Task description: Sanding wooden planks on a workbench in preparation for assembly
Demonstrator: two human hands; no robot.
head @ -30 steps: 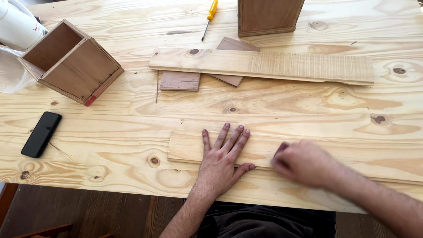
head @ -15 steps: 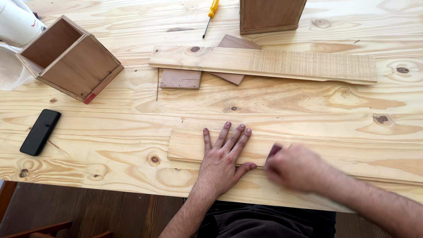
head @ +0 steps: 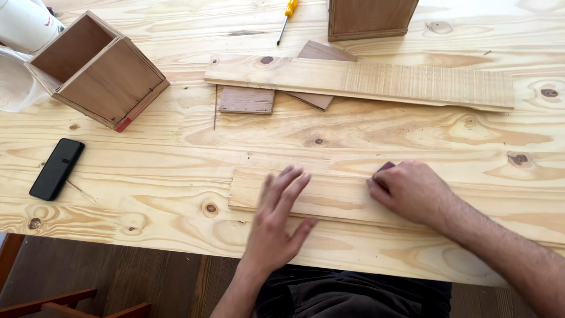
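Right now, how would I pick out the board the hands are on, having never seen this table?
Start at the pine table and go to its near edge, by the person. There a pale board lies flat, with the left hand over it and the right hand pressing a small dark block on it. The other long board, farther back, rests on darker offcuts, with no hand on it.

Both hands are bare, without gloves, rings or a watch: the left hand [head: 276, 221] looks motion-blurred, the right hand [head: 412, 191] sharp. Both forearms are bare too, with no sleeves in view, the right one hairy. Beneath the tabletop's near edge shows dark, creased clothing [head: 353, 294].
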